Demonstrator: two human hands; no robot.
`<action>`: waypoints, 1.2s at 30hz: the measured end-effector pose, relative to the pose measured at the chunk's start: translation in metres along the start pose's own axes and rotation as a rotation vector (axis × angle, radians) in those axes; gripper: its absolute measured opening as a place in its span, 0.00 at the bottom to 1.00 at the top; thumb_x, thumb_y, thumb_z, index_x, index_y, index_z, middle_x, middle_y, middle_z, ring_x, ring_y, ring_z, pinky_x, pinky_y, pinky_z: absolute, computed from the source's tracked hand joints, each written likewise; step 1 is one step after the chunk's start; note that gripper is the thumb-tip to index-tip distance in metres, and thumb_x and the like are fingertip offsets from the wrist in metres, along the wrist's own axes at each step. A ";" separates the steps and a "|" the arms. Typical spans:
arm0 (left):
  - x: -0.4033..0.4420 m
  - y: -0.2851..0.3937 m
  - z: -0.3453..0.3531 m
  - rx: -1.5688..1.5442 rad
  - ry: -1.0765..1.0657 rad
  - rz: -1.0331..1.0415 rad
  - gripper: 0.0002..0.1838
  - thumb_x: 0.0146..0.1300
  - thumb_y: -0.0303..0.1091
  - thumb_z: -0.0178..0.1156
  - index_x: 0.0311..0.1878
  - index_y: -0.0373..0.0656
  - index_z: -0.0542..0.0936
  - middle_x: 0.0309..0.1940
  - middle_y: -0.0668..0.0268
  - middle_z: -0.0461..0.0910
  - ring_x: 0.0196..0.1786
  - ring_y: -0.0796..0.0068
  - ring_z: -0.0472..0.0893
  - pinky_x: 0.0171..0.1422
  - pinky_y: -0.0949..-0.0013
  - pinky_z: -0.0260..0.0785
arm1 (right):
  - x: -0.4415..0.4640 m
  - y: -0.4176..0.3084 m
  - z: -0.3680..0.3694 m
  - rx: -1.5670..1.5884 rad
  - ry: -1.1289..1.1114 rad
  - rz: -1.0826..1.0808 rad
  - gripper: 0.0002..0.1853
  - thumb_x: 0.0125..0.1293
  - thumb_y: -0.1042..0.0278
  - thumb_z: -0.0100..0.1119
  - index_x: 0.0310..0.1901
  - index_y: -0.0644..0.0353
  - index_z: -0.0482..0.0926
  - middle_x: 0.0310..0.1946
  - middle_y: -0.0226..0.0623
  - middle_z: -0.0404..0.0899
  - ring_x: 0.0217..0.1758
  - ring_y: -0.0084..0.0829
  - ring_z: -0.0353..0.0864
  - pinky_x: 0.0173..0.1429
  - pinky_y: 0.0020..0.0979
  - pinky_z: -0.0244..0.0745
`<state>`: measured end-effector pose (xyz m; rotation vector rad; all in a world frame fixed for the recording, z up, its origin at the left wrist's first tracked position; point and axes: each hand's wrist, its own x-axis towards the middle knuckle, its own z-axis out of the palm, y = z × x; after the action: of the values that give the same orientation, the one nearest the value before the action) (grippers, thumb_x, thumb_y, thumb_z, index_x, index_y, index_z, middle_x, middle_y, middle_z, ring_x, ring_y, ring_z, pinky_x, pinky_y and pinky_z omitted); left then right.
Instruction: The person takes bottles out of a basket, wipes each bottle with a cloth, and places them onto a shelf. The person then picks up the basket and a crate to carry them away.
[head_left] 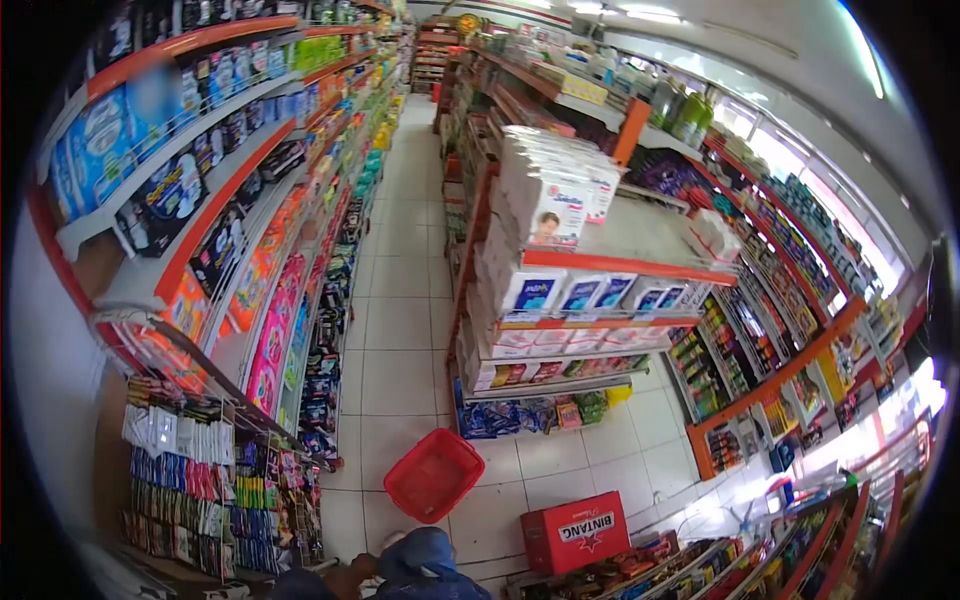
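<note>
At the bottom edge, my left hand (350, 577) shows low in front of my body, next to a dark sleeve (300, 585). Its fingers are too small and dim to make out, and a small pale patch lies beside it. Blue cloth (425, 562), seemingly a sleeve, covers most of the area to its right. My right hand is largely hidden there, and I cannot tell what it holds. Just beyond the hands, a red plastic basket (434, 476) rests on the tiled floor, apart from them.
A red Bintang crate (575, 533) sits on the floor at right. Stocked shelves (230, 200) line the left side, with hanging packets (180, 480) at their near end. An end shelf (600, 265) with tissue packs (545, 205) stands right of the tiled aisle (400, 260).
</note>
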<state>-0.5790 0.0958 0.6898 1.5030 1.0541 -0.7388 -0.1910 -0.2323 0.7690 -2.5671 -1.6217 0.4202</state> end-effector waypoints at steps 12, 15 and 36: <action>-0.001 -0.005 -0.010 0.297 0.248 0.205 0.29 0.65 0.59 0.59 0.53 0.41 0.84 0.45 0.49 0.86 0.47 0.53 0.87 0.51 0.53 0.80 | 0.066 -0.001 -0.011 -0.116 0.014 -0.260 0.13 0.75 0.61 0.47 0.48 0.57 0.80 0.40 0.41 0.83 0.43 0.40 0.83 0.49 0.44 0.79; -0.019 -0.034 -0.061 0.142 0.113 0.175 0.32 0.71 0.63 0.49 0.55 0.43 0.84 0.46 0.49 0.86 0.47 0.51 0.87 0.49 0.52 0.79 | 0.096 -0.024 -0.034 0.185 -0.170 -0.030 0.15 0.75 0.59 0.47 0.50 0.58 0.80 0.44 0.42 0.83 0.51 0.41 0.82 0.55 0.46 0.77; 0.101 0.031 -0.312 -0.815 0.062 0.308 0.18 0.70 0.47 0.50 0.47 0.42 0.77 0.39 0.55 0.79 0.37 0.59 0.79 0.43 0.54 0.74 | 0.296 -0.153 -0.090 0.121 -0.471 0.073 0.23 0.78 0.48 0.42 0.67 0.49 0.70 0.66 0.47 0.67 0.71 0.49 0.66 0.73 0.52 0.60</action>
<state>-0.5385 0.4228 0.6764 0.9374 0.9686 -0.0134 -0.1806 0.1071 0.8307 -2.5704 -1.5592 1.1652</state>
